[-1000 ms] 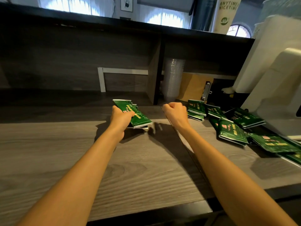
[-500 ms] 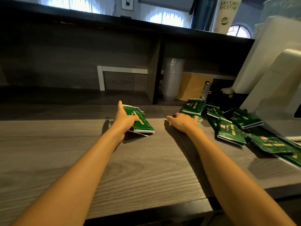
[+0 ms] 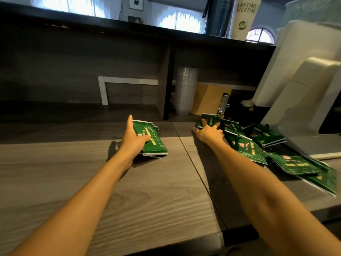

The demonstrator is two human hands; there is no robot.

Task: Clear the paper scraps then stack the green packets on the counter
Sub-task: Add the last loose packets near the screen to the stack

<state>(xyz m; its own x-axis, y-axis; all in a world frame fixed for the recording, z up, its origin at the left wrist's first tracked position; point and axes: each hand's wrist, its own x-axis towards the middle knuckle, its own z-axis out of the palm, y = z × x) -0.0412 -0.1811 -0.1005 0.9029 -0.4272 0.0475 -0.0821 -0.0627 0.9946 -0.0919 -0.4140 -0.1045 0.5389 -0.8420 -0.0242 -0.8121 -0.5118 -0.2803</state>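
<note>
A small stack of green packets (image 3: 154, 140) lies on the wooden counter (image 3: 147, 191) near the middle. My left hand (image 3: 133, 138) rests on its left side, thumb under the near edge and forefinger stretched along the far side. To the right, several loose green packets (image 3: 251, 146) lie scattered toward the white machine. My right hand (image 3: 209, 133) reaches with spread fingers onto the nearest loose packet (image 3: 210, 119) at the back of that pile. No paper scraps show.
A white machine (image 3: 302, 100) stands at the right, close behind the scattered packets. Under the dark shelf stand a stack of clear cups (image 3: 185, 91), a brown clipboard (image 3: 208, 100) and a white frame (image 3: 127, 82). A seam (image 3: 191, 163) splits the counter.
My left hand has lowered the stack from a raised, tilted hold down onto the counter. My right hand has opened from a fist and reached right onto the nearest loose packet.
</note>
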